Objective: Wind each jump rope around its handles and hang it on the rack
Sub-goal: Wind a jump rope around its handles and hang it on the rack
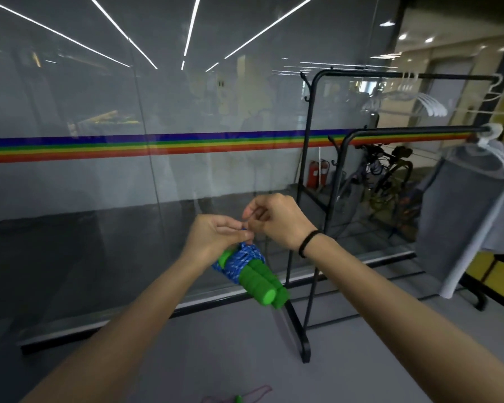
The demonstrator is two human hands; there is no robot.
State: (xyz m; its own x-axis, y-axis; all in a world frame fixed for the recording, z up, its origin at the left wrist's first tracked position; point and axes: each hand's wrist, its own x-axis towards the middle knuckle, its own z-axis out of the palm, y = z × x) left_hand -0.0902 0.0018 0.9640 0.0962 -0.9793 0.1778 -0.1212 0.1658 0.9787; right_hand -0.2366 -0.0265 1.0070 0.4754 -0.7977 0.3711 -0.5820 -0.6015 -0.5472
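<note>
**One rope wound and nearly tied off, none hung yet**

At the bottom edge, on the floor (pixel 186 359), lies a second rope (pixel 262 391), pinkish with a green grip, loose and unwound. Only a small part of it shows.

Above it, both forearms reach forward, holding the jump rope (pixel 239 261) in the air in front of the person. Its blue cord is wrapped in tight turns round the two green handles (pixel 264 283), which lie side by side with their ends pointing down and to the right. The left hand (pixel 213 239) grips the top of the bundle, thumb and fingers pinched on the cord where it leaves the wraps. The right hand (pixel 277 219), with a black band (pixel 307 242) at the wrist, has its fingers curled just above and seems to pinch the short tail or loop of the cord, though the exact hold is too small to make out.

Just behind the hands stands the black rack (pixel 312 170), with nothing visibly hung on its near end. A lower rail (pixel 413 130) further right carries white hangers (pixel 428 103) and a grey garment (pixel 460 222). Beyond is a glass wall with a rainbow stripe (pixel 157 146).

By my reading, the winding of this rope is practically done. Securing the end and hanging the bundle remain, and then the rope on the floor needs the whole routine.
</note>
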